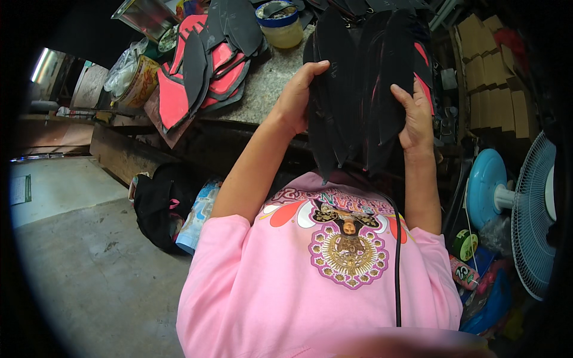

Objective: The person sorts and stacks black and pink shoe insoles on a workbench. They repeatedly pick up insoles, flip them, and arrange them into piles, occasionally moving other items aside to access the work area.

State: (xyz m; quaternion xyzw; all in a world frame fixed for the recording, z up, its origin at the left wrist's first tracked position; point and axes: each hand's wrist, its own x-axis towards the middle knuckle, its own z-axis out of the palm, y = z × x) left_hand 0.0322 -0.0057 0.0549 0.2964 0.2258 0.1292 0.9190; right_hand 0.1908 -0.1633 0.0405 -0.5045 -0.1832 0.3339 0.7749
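Note:
A stack of black sole-shaped pieces, pointed at the lower ends, is held upright between my two hands above the front of the worktable. My left hand grips its left edge, with the thumb laid over the front piece. On the opposite side my right hand is closed around the right edge, thumb also in front. The fingers behind the stack are mostly hidden. Thin red lines show between some pieces, and red pieces peek out beside my right hand. More red and black sole pieces lie heaped on the table's left.
A blue-rimmed jar of yellowish stuff stands on the grey tabletop. Farther left are a tin and a plastic bag. A fan and stacked cardboard pieces are at the right. A black cord hangs over my shirt.

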